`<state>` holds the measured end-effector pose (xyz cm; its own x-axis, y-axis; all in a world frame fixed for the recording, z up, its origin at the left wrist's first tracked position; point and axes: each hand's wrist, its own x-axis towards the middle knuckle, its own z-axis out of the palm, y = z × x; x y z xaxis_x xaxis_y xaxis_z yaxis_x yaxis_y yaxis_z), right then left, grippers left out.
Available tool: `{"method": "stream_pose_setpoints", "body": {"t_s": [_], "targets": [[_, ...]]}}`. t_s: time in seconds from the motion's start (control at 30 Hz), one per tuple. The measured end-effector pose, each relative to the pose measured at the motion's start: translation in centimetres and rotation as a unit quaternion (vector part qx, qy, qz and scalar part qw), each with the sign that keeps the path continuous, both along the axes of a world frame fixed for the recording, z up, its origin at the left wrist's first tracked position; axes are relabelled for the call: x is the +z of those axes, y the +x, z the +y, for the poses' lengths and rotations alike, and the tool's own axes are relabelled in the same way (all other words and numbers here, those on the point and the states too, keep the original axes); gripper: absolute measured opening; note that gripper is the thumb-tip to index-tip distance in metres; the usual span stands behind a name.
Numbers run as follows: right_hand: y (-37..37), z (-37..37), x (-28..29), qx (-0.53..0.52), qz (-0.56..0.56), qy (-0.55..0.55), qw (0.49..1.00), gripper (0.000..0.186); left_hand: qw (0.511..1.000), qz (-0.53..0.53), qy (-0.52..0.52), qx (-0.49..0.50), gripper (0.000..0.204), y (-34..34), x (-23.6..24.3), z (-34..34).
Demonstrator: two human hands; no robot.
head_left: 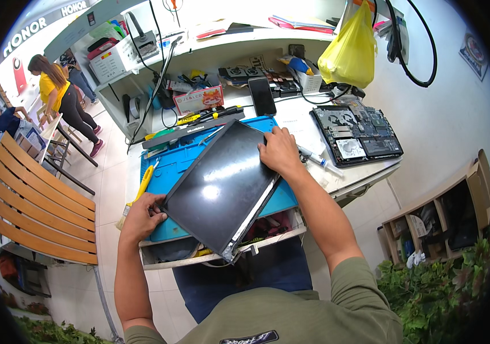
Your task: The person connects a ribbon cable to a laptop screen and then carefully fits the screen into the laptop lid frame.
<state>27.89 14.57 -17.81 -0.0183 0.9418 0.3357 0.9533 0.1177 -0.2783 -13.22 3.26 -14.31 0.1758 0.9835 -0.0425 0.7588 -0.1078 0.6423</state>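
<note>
1. Pinching a corner of the dark screen panel [216,183], the left hand [144,217] is at the left edge of the blue mat [171,161].
2. Fingers bent, the right hand [281,152] touches the panel's opposite edge; I cannot tell whether it pinches.
3. The panel lies slantwise across the mat, overhanging its near edge.
4. Right of the mat sits an opened laptop base [365,127].

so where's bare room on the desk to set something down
Mostly the blue mat, between the yellow-handled brush and dark screen panel; a smaller patch lies between panel and right forearm. Crowded: the desk's right side, with laptop base and syringe, and behind the phone.
</note>
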Motion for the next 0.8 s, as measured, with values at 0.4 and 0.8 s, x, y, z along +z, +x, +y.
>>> {"method": "stream_pose_setpoints", "body": {"t_s": [0.4,0.8], "targets": [[0.9,0.2,-0.9,0.03,0.056,0.096,0.993,0.022,1.0,-0.008,-0.002,0.012,0.053,0.2,-0.1,-0.2],[9.2,0.7,1.3,0.015,0.163,0.023,0.986,0.025,0.999,-0.041,0.001,0.001,0.046,-0.4,-0.6,0.3]]}}
